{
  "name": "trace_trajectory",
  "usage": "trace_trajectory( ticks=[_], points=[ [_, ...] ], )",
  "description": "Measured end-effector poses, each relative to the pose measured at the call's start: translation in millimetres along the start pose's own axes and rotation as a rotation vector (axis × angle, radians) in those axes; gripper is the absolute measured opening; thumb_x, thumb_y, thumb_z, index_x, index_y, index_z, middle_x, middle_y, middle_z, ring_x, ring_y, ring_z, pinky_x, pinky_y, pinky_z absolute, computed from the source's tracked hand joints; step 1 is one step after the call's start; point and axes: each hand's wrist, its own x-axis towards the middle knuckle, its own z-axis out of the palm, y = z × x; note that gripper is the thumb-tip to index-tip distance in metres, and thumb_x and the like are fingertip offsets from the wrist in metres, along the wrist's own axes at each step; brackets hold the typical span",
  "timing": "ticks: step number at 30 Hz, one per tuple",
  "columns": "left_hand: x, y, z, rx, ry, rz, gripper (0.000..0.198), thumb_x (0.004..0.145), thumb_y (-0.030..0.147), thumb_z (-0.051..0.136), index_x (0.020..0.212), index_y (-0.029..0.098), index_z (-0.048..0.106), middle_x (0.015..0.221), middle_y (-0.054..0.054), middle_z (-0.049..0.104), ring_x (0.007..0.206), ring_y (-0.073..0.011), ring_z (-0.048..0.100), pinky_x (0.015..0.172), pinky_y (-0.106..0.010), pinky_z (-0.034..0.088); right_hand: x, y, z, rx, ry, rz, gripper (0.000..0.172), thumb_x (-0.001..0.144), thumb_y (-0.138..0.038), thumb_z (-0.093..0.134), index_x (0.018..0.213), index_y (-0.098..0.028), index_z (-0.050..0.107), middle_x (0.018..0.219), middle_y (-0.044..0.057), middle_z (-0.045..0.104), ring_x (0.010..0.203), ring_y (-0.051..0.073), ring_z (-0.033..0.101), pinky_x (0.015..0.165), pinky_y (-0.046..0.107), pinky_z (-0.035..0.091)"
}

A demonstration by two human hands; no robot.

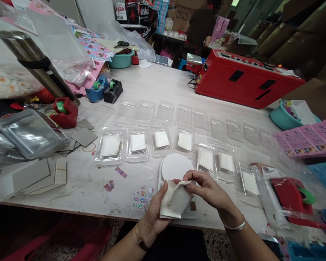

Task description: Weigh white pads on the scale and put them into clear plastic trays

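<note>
the sheets [179, 200] look matt, papery; the trays [164, 113], clear plastic (quite glossy); the flask [42, 77], shiny metal.

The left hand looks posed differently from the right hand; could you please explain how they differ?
The left hand cups the white sheets from the side, while the right hand pinches their upper edge. The left hand has a band with a dark piece at its wrist; the right hand, a silver-coloured bangle. Both touch the sheets.
</note>
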Motion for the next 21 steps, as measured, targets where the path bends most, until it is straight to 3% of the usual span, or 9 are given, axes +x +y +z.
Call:
trace_trajectory(
  ticks=[3,8,10,13,17,21],
  points=[
    [-5,5,0.9,-0.038,0.04,-0.001,0.036,0.077,0.04,0.074,0.1,0.013,0.067,0.094,-0.009,0.071,0.083,-0.0218,0.066,0.078,-0.033,0.049,13,-3,-20,-0.08,-0.017,-0.038,0.029,0.08,-0.046,0.07,0.083,-0.018,0.061,0.074,0.001,0.063,0.068,0.014,0.057,0.061,0.027,0.047],
    [-27,14,-10.7,0.008,0.132,-0.031,0.035,0.079,0.039,0.073,0.103,0.014,0.066,0.102,-0.014,0.069,0.094,-0.0276,0.065,0.08,-0.037,0.049,43,-3,-44,-0.316,-0.05,0.007,0.019,0.081,-0.036,0.065,0.081,-0.017,0.062,0.071,-0.001,0.059,0.066,0.012,0.052,0.06,0.025,0.042],
    [-37,18,-16.2,0.052,0.155,-0.045,0.036,0.081,0.038,0.07,0.107,0.014,0.065,0.101,-0.013,0.068,0.087,-0.0232,0.065,0.077,-0.034,0.049,53,-4,-45,-0.473,-0.026,0.043,0.011,0.081,-0.028,0.061,0.081,-0.017,0.063,0.07,-0.002,0.058,0.065,0.012,0.051,0.06,0.025,0.04],
    [-42,22,-17.3,0.116,0.092,-0.069,0.049,0.081,0.041,0.068,0.122,0.015,0.059,0.097,-0.01,0.065,0.072,-0.016,0.06,0.067,-0.03,0.049,60,-7,-42,-0.687,0.03,0.03,0.007,0.08,-0.017,0.057,0.079,-0.018,0.064,0.069,-0.002,0.059,0.066,0.013,0.052,0.059,0.024,0.038],
    [-25,20,-4.3,0.193,-0.05,-0.063,0.07,0.08,0.043,0.067,0.141,0.019,0.042,0.097,-0.009,0.063,0.068,-0.0146,0.056,0.064,-0.03,0.047,62,-9,-35,-0.864,0.074,-0.037,0.011,0.081,-0.013,0.054,0.08,-0.019,0.064,0.071,0.0,0.064,0.066,0.014,0.054,0.059,0.025,0.036],
    [-1,17,9.9,0.216,-0.076,-0.053,0.079,0.079,0.043,0.066,0.147,0.022,0.032,0.096,-0.009,0.063,0.067,-0.0148,0.055,0.065,-0.03,0.046,64,-3,-31,-0.964,0.109,-0.077,0.012,0.082,-0.012,0.053,0.078,-0.019,0.062,0.072,0.0,0.065,0.066,0.014,0.054,0.058,0.025,0.034]
  ],
)
